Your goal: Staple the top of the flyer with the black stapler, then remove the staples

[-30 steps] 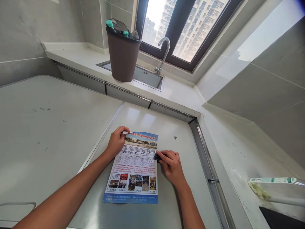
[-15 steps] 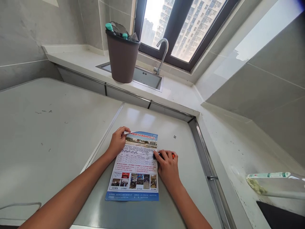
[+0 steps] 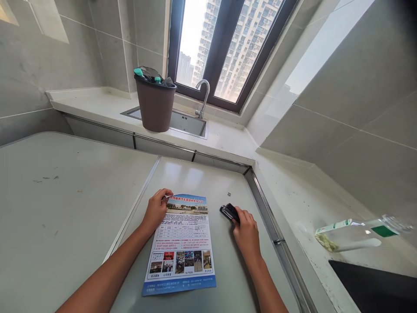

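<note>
Flyer [image 3: 182,243] lies on the worktop [image 3: 208,182], its upper left corner pinched in the grip of the left hand [image 3: 156,211]; right of the sheet and clear of it, a black stapler [image 3: 230,212] is grasped by the right hand [image 3: 246,232]; farthest right, a transparent bottle [image 3: 358,234].

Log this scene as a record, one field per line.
Left hand: holds the upper left corner of the flyer
Right hand: holds a black stapler, right of the flyer and apart from it
Flyer: printed side up on the table
Bits: small, on the table, beyond the stapler
Bin: brown, hides part of the sink
Faucet: behind the sink
</note>
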A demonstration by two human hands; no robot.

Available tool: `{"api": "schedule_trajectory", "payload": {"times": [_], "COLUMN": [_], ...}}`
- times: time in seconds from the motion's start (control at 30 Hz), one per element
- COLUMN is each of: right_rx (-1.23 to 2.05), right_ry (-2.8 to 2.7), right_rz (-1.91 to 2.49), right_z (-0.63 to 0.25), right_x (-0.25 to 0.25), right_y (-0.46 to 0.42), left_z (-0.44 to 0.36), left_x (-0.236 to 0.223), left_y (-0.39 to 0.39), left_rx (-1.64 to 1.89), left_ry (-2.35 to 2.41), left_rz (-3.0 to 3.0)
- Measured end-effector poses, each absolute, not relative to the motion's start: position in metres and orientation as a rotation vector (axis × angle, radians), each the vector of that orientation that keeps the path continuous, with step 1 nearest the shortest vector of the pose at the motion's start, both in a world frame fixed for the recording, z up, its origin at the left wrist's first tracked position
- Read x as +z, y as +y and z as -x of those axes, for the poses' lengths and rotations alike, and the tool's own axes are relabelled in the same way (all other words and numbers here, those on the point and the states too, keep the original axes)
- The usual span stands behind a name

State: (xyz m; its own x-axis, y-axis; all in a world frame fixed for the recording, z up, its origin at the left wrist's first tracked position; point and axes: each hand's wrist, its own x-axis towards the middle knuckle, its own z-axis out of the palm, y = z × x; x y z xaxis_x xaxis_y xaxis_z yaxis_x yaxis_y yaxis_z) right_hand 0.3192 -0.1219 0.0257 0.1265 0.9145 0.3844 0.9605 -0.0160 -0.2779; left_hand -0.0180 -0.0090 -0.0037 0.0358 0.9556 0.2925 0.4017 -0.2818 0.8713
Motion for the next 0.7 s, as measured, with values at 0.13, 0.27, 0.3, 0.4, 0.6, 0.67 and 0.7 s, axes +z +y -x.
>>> {"api": "schedule_trajectory", "payload": {"times": [0.13,0.27,0.3,0.4,0.6,0.67,0.7], "right_rx": [-0.117,0.209,0.262,0.345,0.319,0.266,0.232], "right_ry": [-1.614,-1.637,-1.639,-1.63,-1.646,-1.663,-1.673], "right_rz": [1.829,1.709,1.705,1.718,1.799,1.831,1.846], "right_z": [-0.274,-0.198,-0.182,-0.15,-0.154,-0.175,-0.189], "right_x": [0.045,0.056,0.056,0.047,0.027,0.023,0.021], "right_y": [-0.114,-0.103,-0.1,-0.096,-0.102,-0.105,-0.107], "left_z": [0.018,0.019,0.019,0.021,0.026,0.027,0.026], "left_x": [-0.005,-0.005,-0.005,-0.007,-0.01,-0.009,-0.008], "left_y": [-0.009,-0.009,-0.009,-0.007,-0.002,-0.001,-0.001], "left_rx": [1.198,1.2,1.199,1.262,1.415,1.425,1.429], "left_ry": [1.396,1.382,1.37,1.377,1.516,1.516,1.518], "left_rz": [-1.617,-1.566,-1.571,-1.626,-1.594,-1.57,-1.556]}}
